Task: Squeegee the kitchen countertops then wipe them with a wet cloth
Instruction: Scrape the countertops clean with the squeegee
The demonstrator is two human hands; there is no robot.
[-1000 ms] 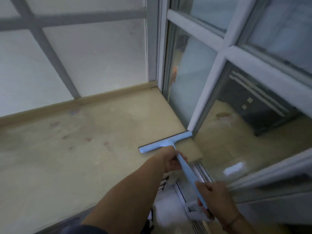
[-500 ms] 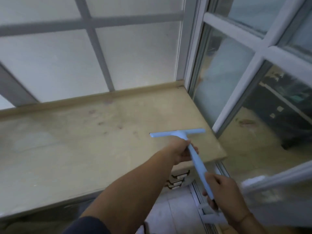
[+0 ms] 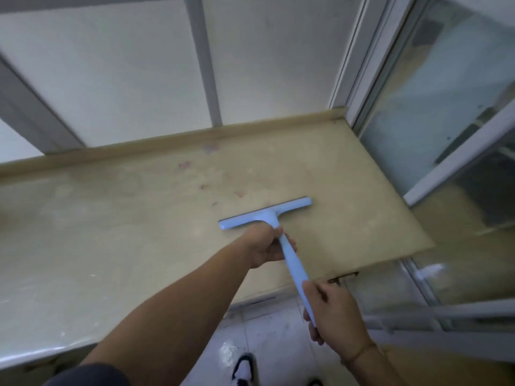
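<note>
Both hands gripped the blue squeegee (image 3: pixel 266 215): left hand (image 3: pixel 266 246) near the blade, right hand (image 3: pixel 333 316) at the handle's end, blade on the beige surface (image 3: pixel 111 218).

Squeegee (image 3: pixel 267 217): pale blue throughout, head and handle alike, with a thin dark strip along the blade edge. Counter (image 3: pixel 111 218): beige-yellow, mottled, with small reddish-pink flecks toward the back and a matching beige upstand. Window frames (image 3: pixel 200 59): grey-white around frosted white panes; floor (image 3: pixel 267 330): glossy white tile; shoe (image 3: pixel 243 367): black and white.
</note>
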